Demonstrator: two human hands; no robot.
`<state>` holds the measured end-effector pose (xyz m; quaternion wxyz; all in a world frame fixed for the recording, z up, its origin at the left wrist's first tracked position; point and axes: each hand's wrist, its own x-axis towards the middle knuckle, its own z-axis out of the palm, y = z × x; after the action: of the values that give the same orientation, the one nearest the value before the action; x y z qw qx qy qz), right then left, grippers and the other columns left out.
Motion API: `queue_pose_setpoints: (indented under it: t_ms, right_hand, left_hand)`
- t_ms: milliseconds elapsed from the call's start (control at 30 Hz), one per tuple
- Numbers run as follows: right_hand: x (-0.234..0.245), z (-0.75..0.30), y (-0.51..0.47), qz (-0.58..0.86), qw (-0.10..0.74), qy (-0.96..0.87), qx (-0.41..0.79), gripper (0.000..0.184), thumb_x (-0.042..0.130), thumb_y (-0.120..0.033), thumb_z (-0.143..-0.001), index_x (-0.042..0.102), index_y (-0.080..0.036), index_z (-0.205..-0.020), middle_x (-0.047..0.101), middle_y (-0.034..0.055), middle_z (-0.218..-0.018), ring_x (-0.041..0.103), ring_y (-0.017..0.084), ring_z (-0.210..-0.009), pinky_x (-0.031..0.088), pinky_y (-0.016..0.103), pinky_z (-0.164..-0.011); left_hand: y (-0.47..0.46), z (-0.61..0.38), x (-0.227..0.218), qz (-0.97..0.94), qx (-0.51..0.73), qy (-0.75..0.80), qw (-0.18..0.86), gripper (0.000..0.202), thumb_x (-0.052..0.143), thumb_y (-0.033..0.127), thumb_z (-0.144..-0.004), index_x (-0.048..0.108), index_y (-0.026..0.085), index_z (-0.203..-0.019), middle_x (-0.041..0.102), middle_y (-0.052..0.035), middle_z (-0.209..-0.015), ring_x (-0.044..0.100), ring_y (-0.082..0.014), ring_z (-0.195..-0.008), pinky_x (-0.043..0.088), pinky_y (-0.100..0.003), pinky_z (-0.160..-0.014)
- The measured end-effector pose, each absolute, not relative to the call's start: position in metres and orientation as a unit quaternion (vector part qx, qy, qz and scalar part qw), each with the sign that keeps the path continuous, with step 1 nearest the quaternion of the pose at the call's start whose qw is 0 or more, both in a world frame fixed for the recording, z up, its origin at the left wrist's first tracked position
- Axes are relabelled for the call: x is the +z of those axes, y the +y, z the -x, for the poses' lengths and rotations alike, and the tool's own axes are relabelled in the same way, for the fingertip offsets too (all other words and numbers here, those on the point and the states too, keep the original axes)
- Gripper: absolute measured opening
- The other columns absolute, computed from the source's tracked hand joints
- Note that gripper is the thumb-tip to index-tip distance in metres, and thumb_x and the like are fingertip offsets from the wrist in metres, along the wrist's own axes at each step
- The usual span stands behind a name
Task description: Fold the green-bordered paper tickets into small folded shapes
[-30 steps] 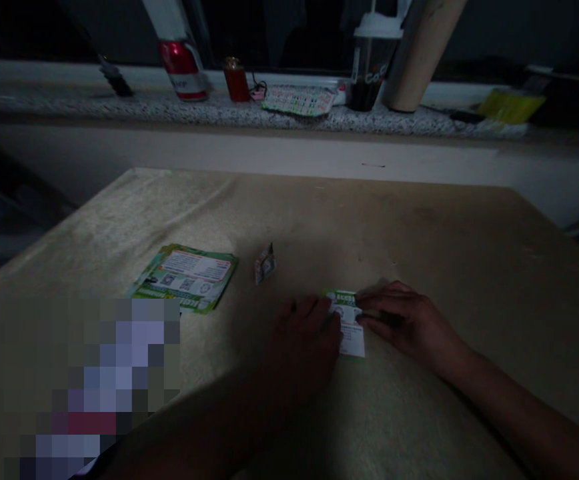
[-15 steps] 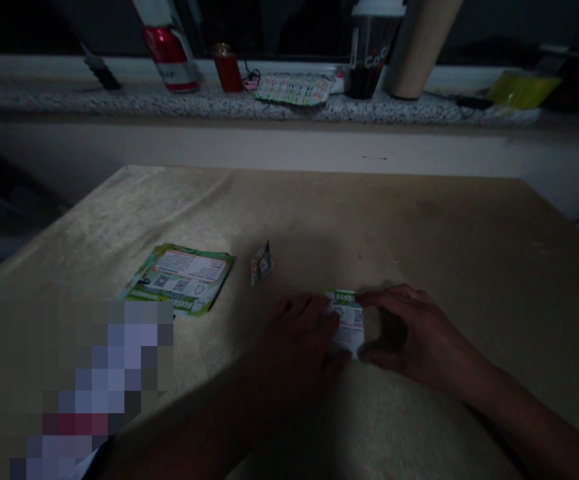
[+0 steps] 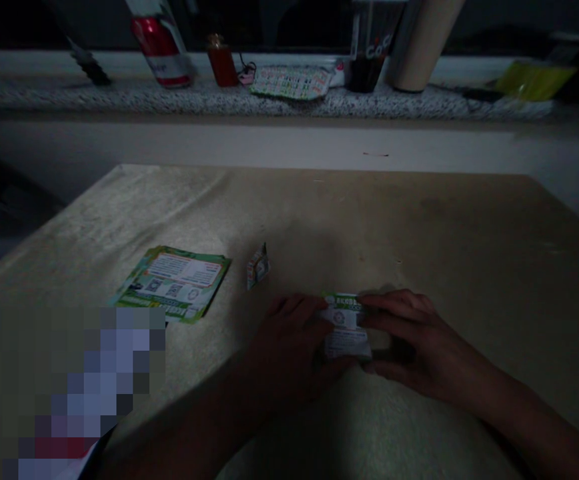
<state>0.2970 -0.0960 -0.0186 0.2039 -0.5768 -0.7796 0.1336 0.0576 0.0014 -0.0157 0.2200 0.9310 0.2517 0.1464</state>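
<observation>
A small folded paper leaflet (image 3: pixel 348 340), green along its top edge with white printed text panels, lies on the table between my hands. My left hand (image 3: pixel 292 347) grips its left side, with the fingers over the edge and the thumb at the bottom. On the right side, my right hand (image 3: pixel 419 340) pinches the leaflet between fingertips at the upper edge and thumb at the lower corner. Left of my hands stands a small folded paper piece (image 3: pixel 259 267). Farther left lies a stack of green and white leaflets (image 3: pixel 179 280).
Along the granite window sill (image 3: pixel 134 100) stand a red can (image 3: pixel 162 57), an amber bottle (image 3: pixel 222 65), a patterned packet (image 3: pixel 292 81), a dark drink cup (image 3: pixel 367 63), a beige cylinder (image 3: pixel 422 47) and a yellow packet (image 3: pixel 534 81). A pixelated patch covers the table's lower left.
My right fingers have shifted slightly on the leaflet, and more of its printed face shows between my hands. The whole view has moved a little. The stack and standing paper piece stay put.
</observation>
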Motion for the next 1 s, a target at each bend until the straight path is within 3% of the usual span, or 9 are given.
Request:
queue_pose_setpoints:
  t_ms: [133, 200, 333, 400, 500, 667, 1000]
  right_hand:
    - [-0.023, -0.298, -0.093, 0.566, 0.221, -0.786, 0.116, 0.027, 0.068, -0.021, -0.091, 0.066, -0.029, -0.117, 0.065, 0.0055, -0.132, 0.056, 0.028, -0.118, 0.046, 0.049, -0.097]
    - [-0.026, -0.297, -0.093, 0.567, 0.229, -0.784, 0.108, 0.024, 0.066, -0.020, -0.092, 0.067, -0.028, -0.115, 0.066, 0.0058, -0.131, 0.056, 0.028, -0.117, 0.046, 0.048, -0.096]
    - [-0.027, -0.293, -0.093, 0.574, 0.242, -0.775, 0.105, 0.018, 0.064, -0.020, -0.094, 0.068, -0.026, -0.111, 0.068, 0.0064, -0.129, 0.058, 0.028, -0.115, 0.046, 0.048, -0.095]
    - [-0.027, -0.291, -0.093, 0.583, 0.245, -0.767, 0.106, 0.018, 0.063, -0.020, -0.095, 0.068, -0.027, -0.111, 0.068, 0.0057, -0.128, 0.058, 0.028, -0.114, 0.046, 0.047, -0.094]
    - [-0.026, -0.287, -0.094, 0.603, 0.246, -0.752, 0.099, 0.019, 0.062, -0.022, -0.096, 0.067, -0.027, -0.114, 0.064, 0.0062, -0.134, 0.056, 0.028, -0.119, 0.046, 0.049, -0.096]
    - [-0.025, -0.282, -0.094, 0.638, 0.243, -0.724, 0.097, 0.014, 0.056, -0.023, -0.098, 0.070, -0.025, -0.096, 0.053, 0.0069, -0.147, 0.049, 0.031, -0.129, 0.042, 0.054, -0.102]
    - [-0.026, -0.275, -0.089, 0.685, 0.235, -0.685, 0.081, 0.024, 0.055, -0.025, -0.096, 0.068, -0.022, -0.077, 0.053, 0.0089, -0.147, 0.046, 0.035, -0.132, 0.040, 0.058, -0.101]
  left_hand:
    - [0.003, -0.054, -0.015, -0.933, 0.142, 0.232, 0.237, 0.050, 0.077, 0.057, -0.076, 0.071, 0.022, -0.111, 0.062, -0.0094, -0.128, 0.053, -0.0306, -0.118, 0.038, -0.051, -0.106]
    - [0.006, -0.052, -0.016, -0.935, 0.137, 0.227, 0.234, 0.052, 0.083, 0.051, -0.071, 0.070, 0.023, -0.113, 0.060, -0.0088, -0.132, 0.051, -0.0315, -0.122, 0.036, -0.051, -0.108]
    - [0.012, -0.052, -0.019, -0.931, 0.145, 0.249, 0.223, 0.024, 0.073, 0.022, -0.082, 0.073, 0.022, -0.106, 0.061, -0.0074, -0.131, 0.052, -0.0278, -0.123, 0.036, -0.048, -0.107]
    - [0.014, -0.053, -0.022, -0.926, 0.160, 0.260, 0.223, 0.017, 0.067, 0.018, -0.087, 0.074, 0.023, -0.102, 0.061, -0.0064, -0.132, 0.052, -0.0267, -0.123, 0.036, -0.047, -0.106]
    - [0.015, -0.056, -0.025, -0.916, 0.177, 0.282, 0.223, 0.016, 0.064, 0.020, -0.091, 0.075, 0.025, -0.101, 0.059, -0.0058, -0.135, 0.050, -0.0278, -0.124, 0.036, -0.049, -0.106]
    - [0.012, -0.060, -0.026, -0.900, 0.180, 0.329, 0.222, 0.012, 0.063, 0.021, -0.091, 0.075, 0.022, -0.091, 0.056, -0.0078, -0.139, 0.048, -0.0306, -0.127, 0.035, -0.054, -0.107]
    - [0.003, -0.072, -0.022, -0.886, 0.156, 0.398, 0.180, 0.021, 0.055, 0.025, -0.094, 0.074, 0.018, -0.088, 0.052, -0.0136, -0.144, 0.046, -0.0344, -0.132, 0.034, -0.061, -0.109]
